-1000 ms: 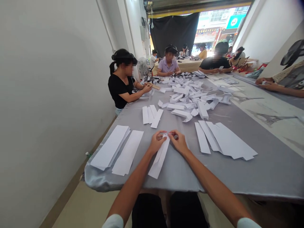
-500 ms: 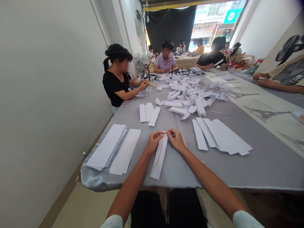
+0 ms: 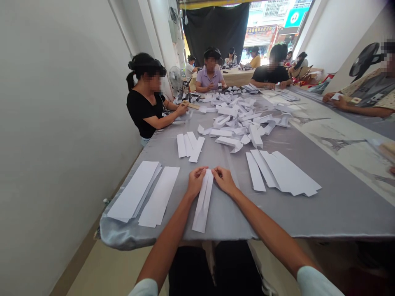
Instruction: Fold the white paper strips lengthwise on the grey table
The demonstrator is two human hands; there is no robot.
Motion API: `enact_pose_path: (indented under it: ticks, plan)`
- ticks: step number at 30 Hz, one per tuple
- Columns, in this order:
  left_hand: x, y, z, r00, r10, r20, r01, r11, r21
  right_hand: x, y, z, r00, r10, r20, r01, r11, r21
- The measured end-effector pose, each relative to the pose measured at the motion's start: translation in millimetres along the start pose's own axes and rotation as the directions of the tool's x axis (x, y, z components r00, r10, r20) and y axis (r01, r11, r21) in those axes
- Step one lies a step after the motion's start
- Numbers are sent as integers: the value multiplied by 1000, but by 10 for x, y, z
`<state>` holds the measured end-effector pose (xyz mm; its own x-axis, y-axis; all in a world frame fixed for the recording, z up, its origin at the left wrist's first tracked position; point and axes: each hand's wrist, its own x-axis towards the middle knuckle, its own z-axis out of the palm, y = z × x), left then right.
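Note:
A long white folded paper strip (image 3: 202, 205) lies on the table in front of me, its far end between my two hands. My left hand (image 3: 196, 181) is closed on the left side of that far end, thumb and fingers pinching the edge. My right hand (image 3: 223, 179) pinches the right edge opposite it. A lengthwise fold or seam runs down the strip, and its near end rests flat towards the table's front edge. Left of my left hand lie a single white sheet (image 3: 159, 197) and a stack of white sheets (image 3: 134, 191).
Fanned white sheets (image 3: 284, 172) lie to the right on the grey tablecloth (image 3: 327, 218). Several narrow strips (image 3: 189, 146) sit ahead, before a heap of folded white paper pieces (image 3: 240, 119). A co-worker in black (image 3: 148, 102) sits at the left edge; other people sit farther back and right.
My fingers have spread slightly apart at the strip's far end, from close together to its two edges. The view has shifted a little to the right.

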<state>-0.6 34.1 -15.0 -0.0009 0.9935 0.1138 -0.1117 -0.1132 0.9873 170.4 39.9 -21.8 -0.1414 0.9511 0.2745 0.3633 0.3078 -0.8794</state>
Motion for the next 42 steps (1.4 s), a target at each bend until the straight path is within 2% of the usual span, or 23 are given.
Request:
enact_pose_path:
  ticks: [14, 19, 26, 42]
  plan:
    - [16, -37, 2, 997, -57, -49, 56, 998, -23, 12, 58, 30, 1000, 12, -12, -12, 1000, -7]
    - [23, -96, -4, 996, 5, -87, -6, 1000, -10, 7, 76, 41, 1000, -5, -24, 5, 1000, -27]
    - [23, -118, -28, 994, 103, -30, -100, 991, 91, 18, 116, 55, 1000, -13, -18, 12, 1000, -18]
    - [22, -95, -27, 995, 102, -20, -98, 986, 132, 45, 132, 22, 999, -46, -12, 46, 998, 43]
